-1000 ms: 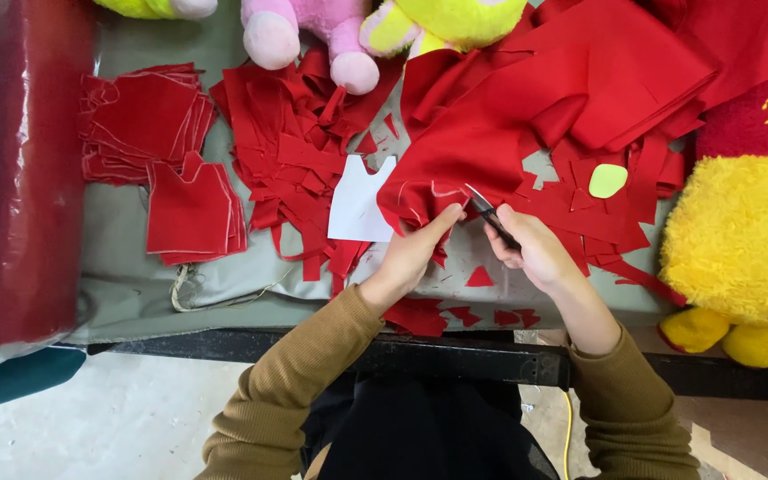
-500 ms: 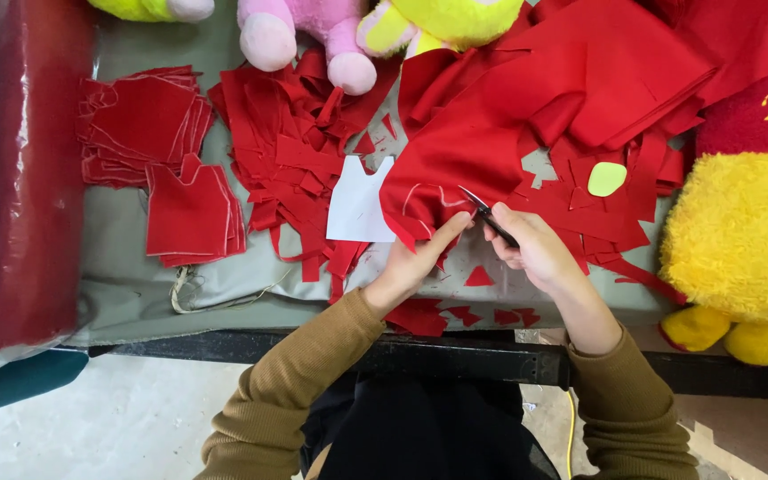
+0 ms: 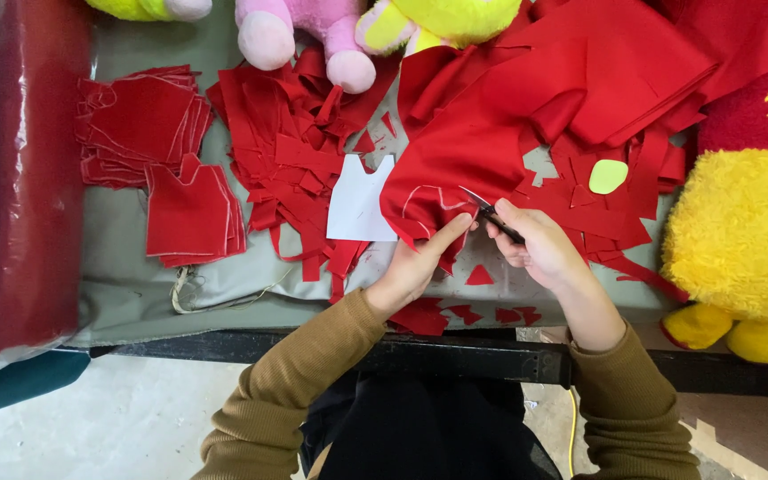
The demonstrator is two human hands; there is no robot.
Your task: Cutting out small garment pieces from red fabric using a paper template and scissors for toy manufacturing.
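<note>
A large piece of red fabric (image 3: 482,151) is spread over the middle of the grey-covered surface (image 3: 135,276), its near edge drawn toward the person and marked with a pale chalk outline. That edge is pinched by the left hand (image 3: 420,262), whose thumb and fingers are closed on the cloth just beside the drawn line. A pair of scissors (image 3: 489,212) is held in the right hand (image 3: 540,249), the fingers wrapped shut round the handles and the blades pointed into the fabric at the outline; how far apart the blades stand cannot be told. The cloth is judged to be light, soft and limp — it will sag and fold wherever it is not supported, so it is best held close to the cutting line and kept taut there. A white paper pattern (image 3: 359,203) lies just left of the fabric, touching it, and a heap of red offcuts (image 3: 300,151) is piled beyond that. Stacks of cut red pieces (image 3: 190,213) are set further left — well apart from the hands — and a yellow plush toy (image 3: 740,240) rests at the right edge.
</note>
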